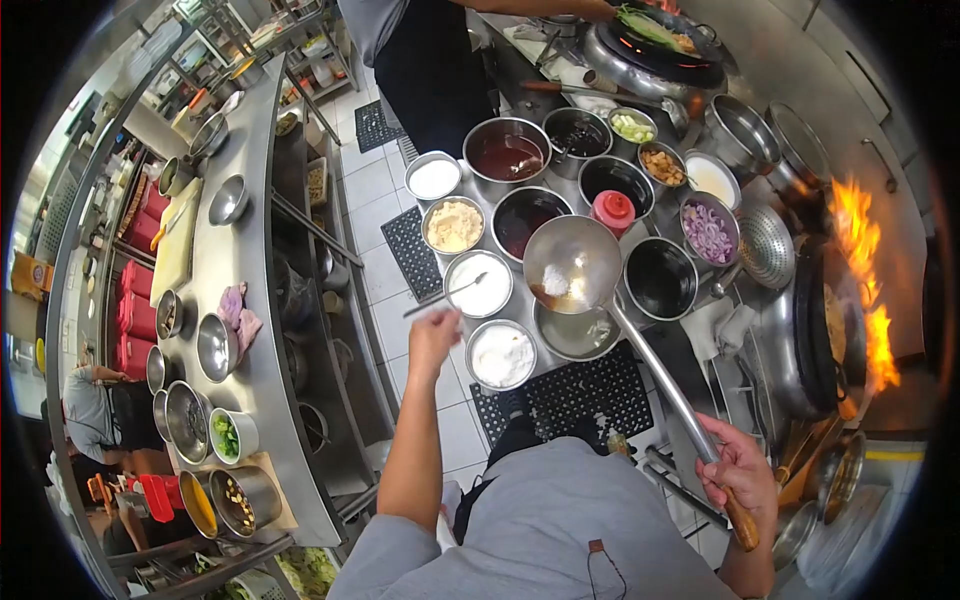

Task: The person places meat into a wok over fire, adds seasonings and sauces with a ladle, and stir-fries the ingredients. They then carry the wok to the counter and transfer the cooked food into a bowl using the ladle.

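Note:
My right hand (740, 470) is wrapped round the wooden-ended handle of a large steel ladle (655, 365). The ladle's bowl is over the pots, with a small white heap and some brown liquid in it. My left hand (435, 340) is smeared by motion, just below the handle of a spoon (445, 296); whether its fingers grip anything is unclear. That spoon's tip rests in a bowl of white powder (480, 285). Nearer me stands another bowl of white granules (501, 356). A pot of cloudy liquid (580, 345) sits partly under the ladle.
At right, flames (860, 280) rise beside a wok (800, 330). Pots of dark sauce (661, 280), chopped onion (709, 228) and a red-capped bottle (613, 210) crowd the station. Another person (425, 90) works at the far wok. A steel counter (250, 300) runs along the left.

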Demonstrator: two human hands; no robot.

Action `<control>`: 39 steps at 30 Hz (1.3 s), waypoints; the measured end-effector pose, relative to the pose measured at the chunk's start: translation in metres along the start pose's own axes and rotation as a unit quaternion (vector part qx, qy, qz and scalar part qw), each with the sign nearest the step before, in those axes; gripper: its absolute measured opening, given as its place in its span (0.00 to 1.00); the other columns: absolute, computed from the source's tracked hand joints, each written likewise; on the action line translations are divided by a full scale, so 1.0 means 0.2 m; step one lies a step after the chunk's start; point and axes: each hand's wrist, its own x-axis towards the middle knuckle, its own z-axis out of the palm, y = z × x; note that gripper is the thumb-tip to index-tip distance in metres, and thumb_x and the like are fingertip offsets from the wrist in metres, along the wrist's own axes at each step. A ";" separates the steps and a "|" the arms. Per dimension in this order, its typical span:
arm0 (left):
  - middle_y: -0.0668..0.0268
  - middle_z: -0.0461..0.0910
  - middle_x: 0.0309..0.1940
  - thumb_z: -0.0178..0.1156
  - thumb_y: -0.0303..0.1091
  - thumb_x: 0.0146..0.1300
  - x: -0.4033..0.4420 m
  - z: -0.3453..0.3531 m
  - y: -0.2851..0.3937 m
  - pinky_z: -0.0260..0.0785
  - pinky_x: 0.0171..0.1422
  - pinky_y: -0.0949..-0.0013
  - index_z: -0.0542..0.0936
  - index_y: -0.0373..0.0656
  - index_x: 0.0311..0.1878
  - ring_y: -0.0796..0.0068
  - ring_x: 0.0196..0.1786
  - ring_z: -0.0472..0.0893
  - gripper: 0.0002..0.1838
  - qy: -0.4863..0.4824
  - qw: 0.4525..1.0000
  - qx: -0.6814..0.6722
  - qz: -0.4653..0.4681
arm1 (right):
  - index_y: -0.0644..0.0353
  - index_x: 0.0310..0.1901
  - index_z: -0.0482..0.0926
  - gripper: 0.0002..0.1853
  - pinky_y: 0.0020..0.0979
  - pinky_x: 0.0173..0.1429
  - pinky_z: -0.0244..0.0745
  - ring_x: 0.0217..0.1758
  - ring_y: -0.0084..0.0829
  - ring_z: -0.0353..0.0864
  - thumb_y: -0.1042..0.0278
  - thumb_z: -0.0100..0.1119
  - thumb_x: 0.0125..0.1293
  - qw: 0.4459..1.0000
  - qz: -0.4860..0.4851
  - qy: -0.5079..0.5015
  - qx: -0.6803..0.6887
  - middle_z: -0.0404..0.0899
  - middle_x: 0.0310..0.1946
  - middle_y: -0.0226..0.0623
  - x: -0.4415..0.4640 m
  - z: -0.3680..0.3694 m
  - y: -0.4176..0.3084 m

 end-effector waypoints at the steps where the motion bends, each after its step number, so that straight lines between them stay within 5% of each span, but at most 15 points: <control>1: 0.61 0.82 0.27 0.62 0.33 0.59 -0.06 -0.01 0.01 0.74 0.31 0.75 0.82 0.28 0.43 0.78 0.25 0.79 0.15 -0.003 1.000 0.001 0.002 | 0.68 0.67 0.61 0.36 0.17 0.15 0.62 0.12 0.18 0.68 0.87 0.55 0.53 1.000 -0.003 0.002 0.002 0.76 0.24 0.37 0.00 0.00 -0.01; 4: 0.62 0.82 0.28 0.62 0.33 0.61 -0.20 -0.03 -0.01 0.73 0.34 0.76 0.83 0.29 0.40 0.78 0.27 0.79 0.14 -0.069 0.993 0.098 -0.012 | 0.68 0.67 0.61 0.37 0.17 0.15 0.63 0.12 0.18 0.68 0.86 0.55 0.52 1.000 0.010 0.018 0.003 0.76 0.24 0.37 0.00 0.01 0.00; 12: 0.56 0.84 0.27 0.64 0.31 0.57 -0.19 -0.02 0.08 0.74 0.37 0.71 0.84 0.32 0.40 0.71 0.29 0.83 0.12 -0.021 0.947 0.291 0.136 | 0.67 0.69 0.56 0.38 0.19 0.11 0.60 0.10 0.19 0.66 0.82 0.55 0.53 0.990 -0.075 -0.002 0.121 0.74 0.23 0.40 0.02 -0.01 0.01; 15: 0.55 0.84 0.32 0.68 0.35 0.54 -0.26 0.11 0.24 0.75 0.40 0.61 0.85 0.36 0.41 0.59 0.34 0.84 0.14 0.082 0.940 0.260 0.205 | 0.63 0.71 0.52 0.39 0.21 0.09 0.60 0.08 0.18 0.63 0.78 0.54 0.56 0.973 -0.147 0.003 0.179 0.71 0.24 0.40 0.00 -0.05 0.02; 17: 0.53 0.83 0.38 0.71 0.37 0.53 -0.26 0.33 0.43 0.75 0.45 0.61 0.82 0.36 0.47 0.57 0.39 0.83 0.20 0.001 0.950 0.174 0.260 | 0.58 0.73 0.48 0.38 0.23 0.09 0.63 0.09 0.18 0.62 0.75 0.50 0.61 0.962 -0.192 0.009 0.196 0.68 0.25 0.39 -0.01 -0.10 0.02; 19: 0.48 0.77 0.53 0.71 0.40 0.52 -0.11 0.62 0.49 0.67 0.62 0.61 0.73 0.34 0.59 0.52 0.57 0.76 0.33 -0.070 0.895 0.186 0.400 | 0.59 0.72 0.49 0.37 0.23 0.09 0.63 0.09 0.18 0.63 0.76 0.49 0.62 0.944 -0.226 0.009 0.241 0.68 0.26 0.39 -0.01 -0.15 0.03; 21: 0.49 0.65 0.66 0.75 0.47 0.45 0.01 0.87 0.53 0.50 0.73 0.46 0.59 0.35 0.69 0.43 0.71 0.59 0.52 -0.099 0.886 0.241 0.384 | 0.59 0.72 0.49 0.35 0.24 0.09 0.64 0.11 0.18 0.65 0.77 0.46 0.64 0.913 -0.270 -0.002 0.305 0.68 0.28 0.39 -0.04 -0.17 0.04; 22: 0.50 0.65 0.66 0.75 0.50 0.43 0.06 0.97 0.53 0.44 0.72 0.36 0.58 0.36 0.69 0.44 0.72 0.57 0.54 -0.094 0.887 0.260 0.369 | 0.59 0.72 0.49 0.35 0.24 0.09 0.64 0.11 0.18 0.65 0.77 0.46 0.64 0.909 -0.285 0.005 0.304 0.68 0.28 0.39 -0.06 -0.18 0.04; 25: 0.52 0.69 0.62 0.75 0.55 0.40 0.14 1.12 0.52 0.40 0.71 0.30 0.66 0.42 0.63 0.50 0.68 0.65 0.48 -0.028 0.888 0.282 0.363 | 0.59 0.72 0.50 0.34 0.23 0.09 0.64 0.10 0.17 0.63 0.76 0.47 0.63 0.878 -0.333 0.079 0.334 0.69 0.26 0.38 -0.19 -0.24 0.09; 28: 0.60 0.76 0.57 0.74 0.49 0.42 0.20 1.16 0.48 0.41 0.71 0.34 0.71 0.46 0.61 0.57 0.63 0.72 0.41 0.005 0.887 0.280 0.367 | 0.59 0.71 0.52 0.34 0.22 0.09 0.63 0.10 0.17 0.63 0.74 0.49 0.62 0.862 -0.362 0.202 0.290 0.69 0.25 0.37 -0.34 -0.34 0.10; 31: 0.59 0.78 0.53 0.74 0.46 0.44 0.20 1.15 0.50 0.44 0.70 0.34 0.73 0.45 0.59 0.57 0.58 0.76 0.37 -0.002 0.878 0.262 0.401 | 0.61 0.69 0.58 0.33 0.20 0.11 0.62 0.12 0.16 0.64 0.72 0.52 0.60 0.853 -0.350 0.341 0.181 0.70 0.24 0.31 -0.45 -0.45 0.02; 33: 0.57 0.80 0.48 0.74 0.42 0.42 0.17 1.15 0.53 0.58 0.66 0.49 0.76 0.43 0.54 0.54 0.52 0.78 0.33 0.042 0.872 0.231 0.430 | 0.62 0.68 0.59 0.33 0.20 0.12 0.61 0.13 0.16 0.65 0.72 0.53 0.59 0.833 -0.339 0.416 0.135 0.70 0.23 0.30 -0.48 -0.61 -0.03; 34: 0.52 0.79 0.47 0.76 0.38 0.41 0.19 1.14 0.57 0.69 0.56 0.60 0.75 0.37 0.55 0.56 0.48 0.79 0.35 -0.039 0.880 0.135 0.454 | 0.64 0.67 0.61 0.32 0.20 0.14 0.61 0.14 0.16 0.65 0.72 0.53 0.58 0.841 -0.297 0.446 0.070 0.71 0.23 0.29 -0.49 -0.72 -0.04; 39: 0.54 0.77 0.55 0.73 0.37 0.50 -0.21 1.09 0.99 0.66 0.62 0.64 0.71 0.34 0.60 0.62 0.55 0.77 0.35 0.013 0.871 0.148 0.468 | 0.67 0.65 0.64 0.32 0.24 0.20 0.66 0.16 0.21 0.70 0.77 0.56 0.56 0.854 -0.205 0.477 -0.038 0.74 0.24 0.31 -0.45 -1.34 -0.03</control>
